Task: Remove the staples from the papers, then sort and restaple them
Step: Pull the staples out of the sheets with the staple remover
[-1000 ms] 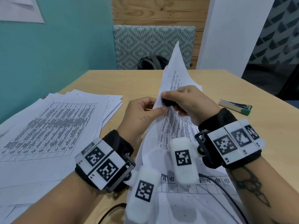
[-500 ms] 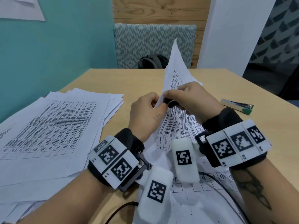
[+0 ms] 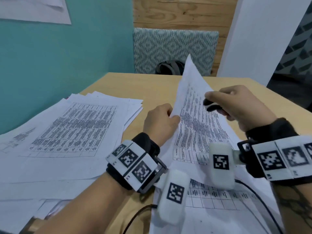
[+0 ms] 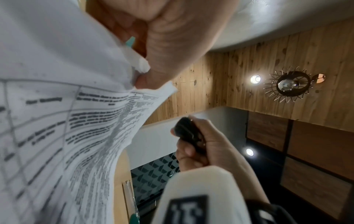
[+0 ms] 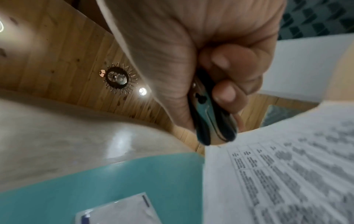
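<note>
A light wooden table [image 3: 162, 85] is standing against a teal wall [image 3: 67, 65], with a chair back in a grey zigzag weave [image 3: 173, 48] and a dark backpack [image 3: 168, 67] sitting beyond its far edge. On the table's left side a loose pile of printed sheets [image 3: 67, 132] is lying flat, tables of text facing up.

The left hand [image 3: 158, 122] is pinching the corner of a set of printed papers [image 3: 194, 125] between thumb and curled fingers, lifting that corner so the top sheet is standing up in a peak while the lower part is resting on the table near the person. The left wrist view is showing the pinched corner bent and slightly ragged at the thumb.

The right hand [image 3: 239, 107] is hovering just to the right of the raised sheet, apart from the left hand, its fingers curled round a small black and teal staple remover [image 5: 210, 119]. The tool's tip is pointing down towards the page, close to it; whether it is touching the paper cannot be told.

A silver stapler with a green end [image 4: 133, 203] is lying on the table past the papers, seen only from the left wrist.
</note>
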